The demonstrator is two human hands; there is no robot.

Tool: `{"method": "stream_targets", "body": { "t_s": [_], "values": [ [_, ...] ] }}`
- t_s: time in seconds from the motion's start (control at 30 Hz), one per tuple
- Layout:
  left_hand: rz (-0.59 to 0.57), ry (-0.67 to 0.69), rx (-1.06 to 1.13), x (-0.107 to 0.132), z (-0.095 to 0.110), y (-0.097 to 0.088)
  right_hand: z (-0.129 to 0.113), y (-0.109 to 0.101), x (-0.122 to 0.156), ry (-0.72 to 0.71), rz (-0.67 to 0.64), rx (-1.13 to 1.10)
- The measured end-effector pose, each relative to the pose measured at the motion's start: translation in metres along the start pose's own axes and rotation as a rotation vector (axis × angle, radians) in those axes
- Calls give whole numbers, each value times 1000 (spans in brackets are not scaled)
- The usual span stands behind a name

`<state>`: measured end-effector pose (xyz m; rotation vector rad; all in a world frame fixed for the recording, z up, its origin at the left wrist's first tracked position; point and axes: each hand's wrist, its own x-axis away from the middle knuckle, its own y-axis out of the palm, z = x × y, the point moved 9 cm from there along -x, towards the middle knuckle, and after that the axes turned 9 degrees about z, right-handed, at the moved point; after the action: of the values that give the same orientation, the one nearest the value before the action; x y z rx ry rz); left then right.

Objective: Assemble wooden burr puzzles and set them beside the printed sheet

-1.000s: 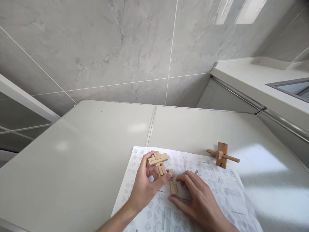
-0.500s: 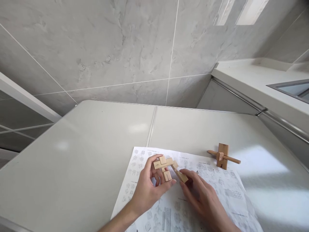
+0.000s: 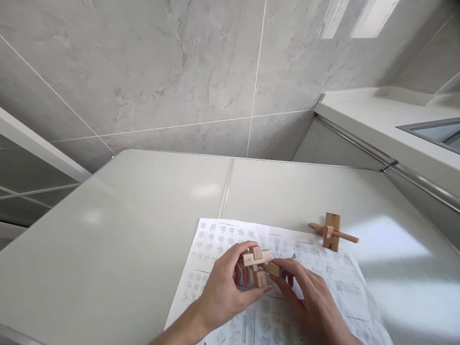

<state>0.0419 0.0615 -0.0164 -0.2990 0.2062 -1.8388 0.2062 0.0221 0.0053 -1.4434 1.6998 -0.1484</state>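
Between the thumb and fingers of my left hand [image 3: 230, 282] is a small assembly of interlocking wooden puzzle pieces [image 3: 258, 258], joined crosswise, with dark marks on some faces. My right hand [image 3: 305, 290] pinches a separate notched wooden puzzle piece [image 3: 275, 269] by its right end. The inner end of that piece meets the right side of the assembly; whether it sits in a notch, I cannot tell. Both hands are just above a printed sheet [image 3: 215, 244] covered in small line diagrams.
A finished-looking wooden puzzle [image 3: 330, 232], a flat block crossed by a rod, lies at the sheet's upper right edge. The pale table [image 3: 125, 230] has a seam down its middle. Behind it rises a grey tiled wall [image 3: 179, 72]; a white ledge [image 3: 377, 112] runs along the right.
Both hands have shifted; the left moved right and slightly down with the assembly, which has turned. The right hand's piece has swung flatter and come up against the assembly.
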Motion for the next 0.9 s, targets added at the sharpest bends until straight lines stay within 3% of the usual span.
{"method": "stream_targets", "body": {
  "t_s": [0.3, 0.5, 0.73, 0.9],
  "values": [
    [-35, 232, -120, 2, 4, 7, -6, -3, 1, -88, 36, -23],
    [26, 332, -215, 2, 14, 3, -17, -3, 0, -141, 9, -107],
    [-74, 264, -130, 3, 8, 10, -12, -2, 6, -90, -2, -180],
    [-69, 219, -17, 2, 11, 8, 4, -2, 13, 63, 16, -193]
  ]
}}
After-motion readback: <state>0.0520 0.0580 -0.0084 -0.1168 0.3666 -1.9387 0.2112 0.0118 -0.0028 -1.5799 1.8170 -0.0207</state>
